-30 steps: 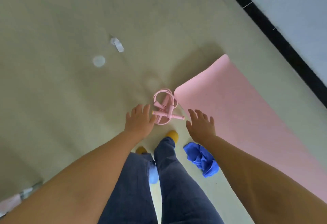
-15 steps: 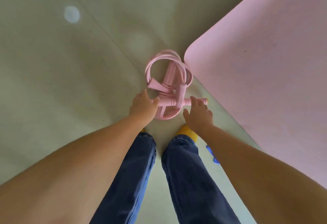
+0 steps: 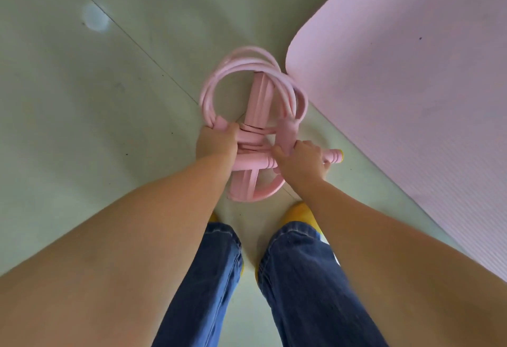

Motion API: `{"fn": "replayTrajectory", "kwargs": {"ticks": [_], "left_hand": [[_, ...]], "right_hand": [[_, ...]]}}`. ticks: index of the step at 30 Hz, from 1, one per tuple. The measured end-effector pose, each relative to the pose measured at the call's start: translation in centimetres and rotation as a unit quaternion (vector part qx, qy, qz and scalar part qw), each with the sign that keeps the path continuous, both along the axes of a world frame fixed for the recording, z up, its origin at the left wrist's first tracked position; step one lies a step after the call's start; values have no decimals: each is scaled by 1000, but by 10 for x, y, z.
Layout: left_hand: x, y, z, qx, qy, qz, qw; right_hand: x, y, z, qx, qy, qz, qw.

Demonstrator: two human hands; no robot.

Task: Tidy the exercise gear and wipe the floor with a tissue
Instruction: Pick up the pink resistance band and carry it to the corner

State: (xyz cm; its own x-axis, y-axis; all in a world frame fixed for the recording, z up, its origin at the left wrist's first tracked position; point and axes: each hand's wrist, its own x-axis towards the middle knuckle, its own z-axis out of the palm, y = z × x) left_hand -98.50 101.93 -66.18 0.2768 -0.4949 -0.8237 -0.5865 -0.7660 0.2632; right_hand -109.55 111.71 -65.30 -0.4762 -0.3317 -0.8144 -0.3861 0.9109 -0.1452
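Left hand down on the pink rubber pull-rope exerciser, fingers curled over the left end of its tangle where the tube loops gather into a pink sleeve; fingertips tucked out of sight beneath. Right hand on the same exerciser, fingers wrapped narrowly round the pink foam crossbar, thumb pressed along the bar toward the middle, the bar's yellow-tipped end sticking out past the knuckles to the right. Exerciser lying on the pale green floor between the two hands and just ahead of them, tube loops fanned away from the body, a flat pink strap running up the middle, a curved pink foot piece nearest the feet. Touching or just beside the far loops on the right, the rounded corner of a large pink foam exercise mat, spread flat. Below the hands, two legs in dark blue denim jeans and yellow shoes. Off to the upper left, a small pale round spot on the floor.
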Motion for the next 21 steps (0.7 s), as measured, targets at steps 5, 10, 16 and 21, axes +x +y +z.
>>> {"fn": "replayTrajectory", "kwargs": {"ticks": [5, 10, 16, 21], "left_hand": [[-9, 4, 82, 5, -18, -19, 1000], [-36, -4, 233, -27, 10, -73, 997], [-78, -10, 426, -73, 60, -101, 990], [-111, -11, 556, -124, 124, -129, 976]], "right_hand": [[-13, 1, 87, 13, 5, 25, 1000], [-38, -1, 243, 8, 14, 5, 1000], [-78, 3, 437, -36, 58, -19, 998], [-103, 8, 571, -68, 104, -51, 991]]}}
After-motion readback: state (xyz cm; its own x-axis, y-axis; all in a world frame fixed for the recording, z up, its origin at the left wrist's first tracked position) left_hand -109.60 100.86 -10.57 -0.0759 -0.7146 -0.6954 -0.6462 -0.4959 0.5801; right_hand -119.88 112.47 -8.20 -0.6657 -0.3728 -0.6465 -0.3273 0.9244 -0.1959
